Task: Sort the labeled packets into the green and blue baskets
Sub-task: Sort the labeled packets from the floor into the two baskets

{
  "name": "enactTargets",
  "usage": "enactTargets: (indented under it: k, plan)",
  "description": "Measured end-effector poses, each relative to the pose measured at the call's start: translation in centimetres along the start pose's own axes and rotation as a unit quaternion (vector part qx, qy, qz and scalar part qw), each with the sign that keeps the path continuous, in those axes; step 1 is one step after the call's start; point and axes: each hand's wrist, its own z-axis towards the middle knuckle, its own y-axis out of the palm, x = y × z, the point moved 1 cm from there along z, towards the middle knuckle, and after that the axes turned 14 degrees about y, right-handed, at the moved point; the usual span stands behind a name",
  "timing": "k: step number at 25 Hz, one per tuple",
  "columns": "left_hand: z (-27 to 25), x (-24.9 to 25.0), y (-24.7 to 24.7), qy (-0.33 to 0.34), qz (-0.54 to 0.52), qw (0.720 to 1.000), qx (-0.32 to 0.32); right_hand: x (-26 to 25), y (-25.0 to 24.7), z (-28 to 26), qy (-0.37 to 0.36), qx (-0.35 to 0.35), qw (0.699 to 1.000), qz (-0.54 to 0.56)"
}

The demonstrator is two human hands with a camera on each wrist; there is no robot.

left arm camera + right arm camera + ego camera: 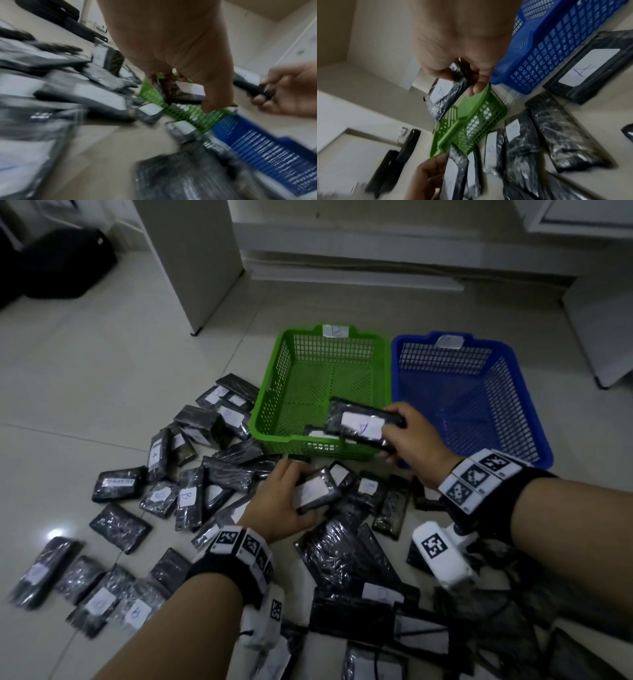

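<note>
Pale tiled floor [85, 392], dim light. Green basket [274, 392] and blue basket [527, 392] stand side by side at the far centre, walls touching or nearly so, green on the left. Each carries a small white tag on its far rim; lettering unreadable.

Right hand [416, 440] is raised over the near right corner of the green basket, fingers and thumb curled round one end of a black packet [359, 419]. White label faces up, marked "A" in the right wrist view. That packet hangs above another packet [317, 433] lying on the green basket's floor by the near wall.

Left hand [277, 505] is low, just near of the green basket, fingers wrapped round a second packet [317, 491]; label letter illegible.

Loose packets [185, 501] are scattered across the floor to the left and near side, several marked "B".
</note>
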Motion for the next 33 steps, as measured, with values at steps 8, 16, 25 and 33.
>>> enactTargets:
  k: [8,16,25,33]
  plan:
    - [10.5,2.5,-0.3,0.020,0.118,0.983,0.141,2.0,-9.0,3.8,0.025,0.245,0.969,0.004]
    - [16.1,-0.4,2.9,-0.106,0.125,0.986,-0.041,5.2,-9.7,6.0,0.052,0.110,0.951,-0.283]
    - [12.8,1.1,2.6,0.002,0.125,0.992,0.033,4.5,-4.6,1.2,-0.165,0.217,0.916,-0.295]
    - [3.0,0.0,7.6,-0.191,0.090,0.977,0.016,8.3,2.5,1.6,-0.099,-0.011,0.859,-0.502]
